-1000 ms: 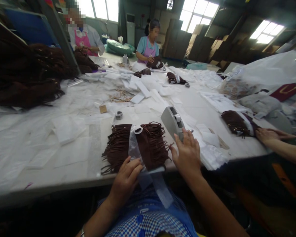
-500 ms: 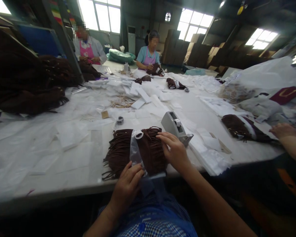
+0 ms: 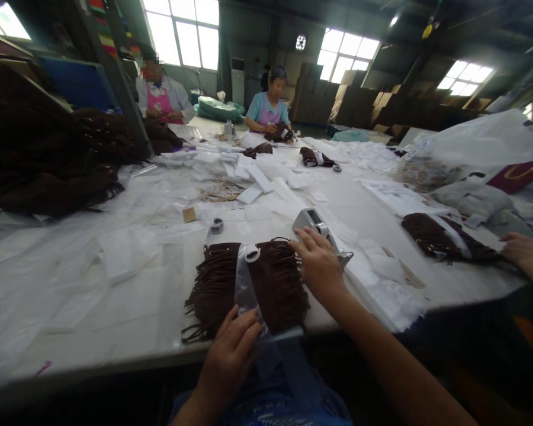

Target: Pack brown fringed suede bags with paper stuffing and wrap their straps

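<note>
A brown fringed suede bag [image 3: 249,284] lies at the near edge of the white table [image 3: 128,307], with a clear plastic strip [image 3: 245,281] running down its middle. My left hand [image 3: 231,355] presses on the strip at the bag's near edge, fingers curled down on it. My right hand [image 3: 318,260] rests on the bag's upper right corner, fingers spread, just in front of a grey tape dispenser [image 3: 316,225].
White plastic sleeves and paper litter the table. A pile of brown fringed bags [image 3: 57,160] sits at the left. Another brown bag [image 3: 439,238] lies at the right by a co-worker's hand [image 3: 522,248]. Two people work at the far end.
My right hand left the tape dispenser and moved left onto the bag's upper right corner. My left hand stayed on the plastic strip. The view tilted slightly up.
</note>
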`<state>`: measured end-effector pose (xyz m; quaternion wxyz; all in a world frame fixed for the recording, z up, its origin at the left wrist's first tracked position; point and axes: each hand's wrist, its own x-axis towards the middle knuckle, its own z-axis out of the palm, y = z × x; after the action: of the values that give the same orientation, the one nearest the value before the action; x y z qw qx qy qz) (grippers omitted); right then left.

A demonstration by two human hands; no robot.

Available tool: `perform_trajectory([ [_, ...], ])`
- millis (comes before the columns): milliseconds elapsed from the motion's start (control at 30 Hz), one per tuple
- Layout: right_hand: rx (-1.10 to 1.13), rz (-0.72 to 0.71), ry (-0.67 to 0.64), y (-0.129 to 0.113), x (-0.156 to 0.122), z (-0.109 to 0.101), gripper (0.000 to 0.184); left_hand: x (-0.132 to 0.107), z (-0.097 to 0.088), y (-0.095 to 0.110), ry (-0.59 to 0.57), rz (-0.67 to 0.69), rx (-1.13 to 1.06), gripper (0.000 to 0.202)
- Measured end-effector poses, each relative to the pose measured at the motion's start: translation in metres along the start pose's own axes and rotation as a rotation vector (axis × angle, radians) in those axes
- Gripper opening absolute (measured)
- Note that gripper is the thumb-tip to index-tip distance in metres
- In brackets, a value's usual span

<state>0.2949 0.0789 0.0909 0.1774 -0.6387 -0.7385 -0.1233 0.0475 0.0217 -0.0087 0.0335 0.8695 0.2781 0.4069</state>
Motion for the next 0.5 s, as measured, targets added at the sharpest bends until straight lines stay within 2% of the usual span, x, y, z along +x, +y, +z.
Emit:
perform_trajectory([
  [100, 0.301, -0.177, -0.006, -0.023, 0.009, 0.013, 0.050, 0.002, -0.004, 0.000, -0.001, -0.010, -0.047, 0.022],
  [200, 0.485, -0.252, -0.031, -0.037, 0.017, 0.035, 0.043, 0.001, -0.008, -0.001, 0.017, -0.039, -0.126, 0.026],
  [333, 0.509, -0.276, -0.030, -0.037, 0.009, 0.054, 0.036, -0.003, -0.017, 0.002, 0.060, -0.216, -0.278, 0.037],
  [500, 0.458, -0.331, -0.029, -0.034, -0.006, 0.061, 0.033, 0.013, -0.041, 0.016, 0.274, -0.445, -0.323, 0.038],
])
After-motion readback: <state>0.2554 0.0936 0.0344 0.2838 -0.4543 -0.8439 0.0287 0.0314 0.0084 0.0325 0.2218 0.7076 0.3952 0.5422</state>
